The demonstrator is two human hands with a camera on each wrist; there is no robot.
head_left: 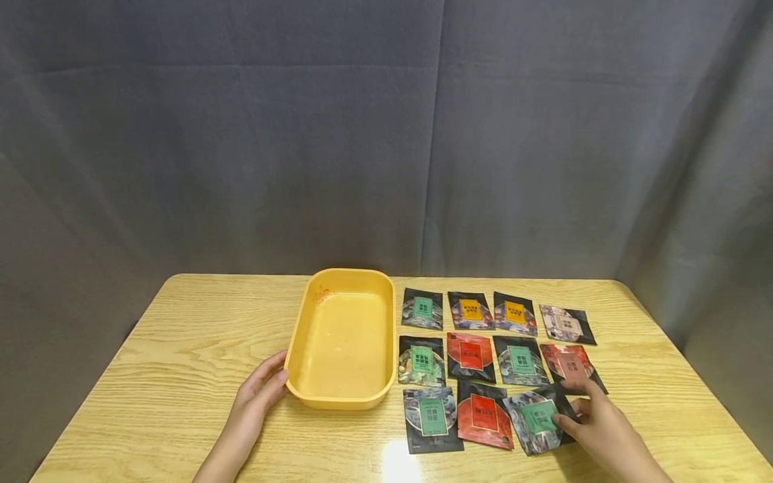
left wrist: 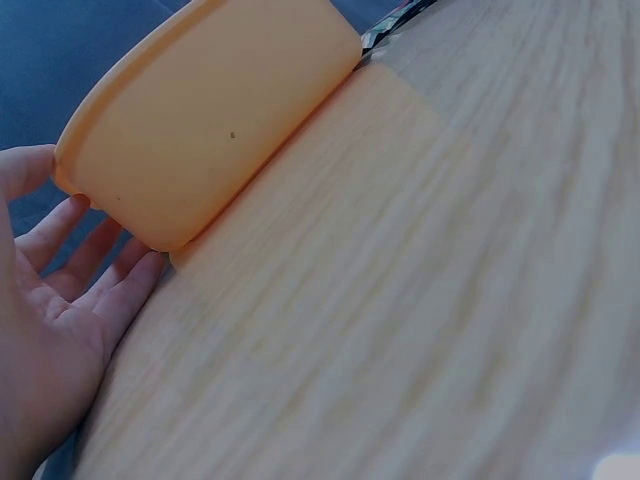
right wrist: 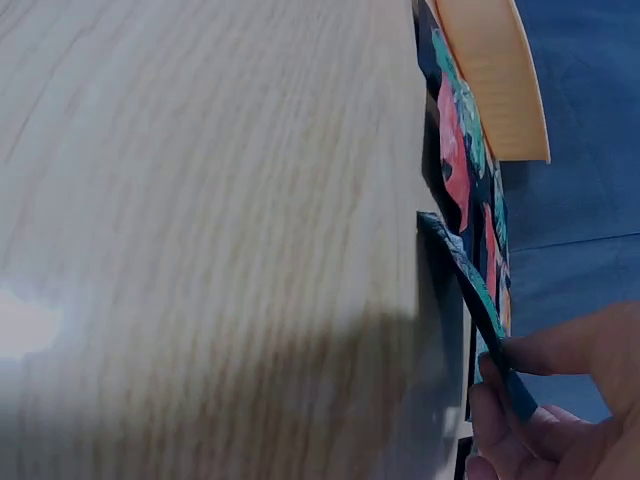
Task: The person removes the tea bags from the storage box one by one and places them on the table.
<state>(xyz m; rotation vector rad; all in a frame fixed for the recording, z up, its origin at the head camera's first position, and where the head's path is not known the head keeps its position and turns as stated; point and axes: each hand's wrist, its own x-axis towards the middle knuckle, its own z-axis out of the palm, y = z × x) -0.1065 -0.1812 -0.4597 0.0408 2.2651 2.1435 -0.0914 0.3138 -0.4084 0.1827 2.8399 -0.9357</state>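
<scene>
My right hand (head_left: 594, 419) pinches a black sachet with a green label (head_left: 539, 417) between thumb and fingers. The right wrist view shows this sachet (right wrist: 465, 275) tilted, its near edge lifted and its far edge low over the table. My left hand (head_left: 256, 392) rests against the near left corner of a yellow plastic tub (head_left: 341, 404). In the left wrist view the hand's fingers (left wrist: 125, 285) lie fairly straight along the tub's outer wall (left wrist: 220, 130). Beside the held sachet lies a red sachet (head_left: 485, 414), and behind it a red-and-black one (head_left: 574, 369).
Several more sachets lie in rows right of the tub, among them a green-labelled one (head_left: 433, 419), a red one (head_left: 470, 357) and an orange-labelled one (head_left: 471, 310). A pale-labelled sachet (head_left: 568, 324) lies at the far right. A grey curtain (head_left: 338, 147) hangs behind the wooden table (head_left: 151, 389).
</scene>
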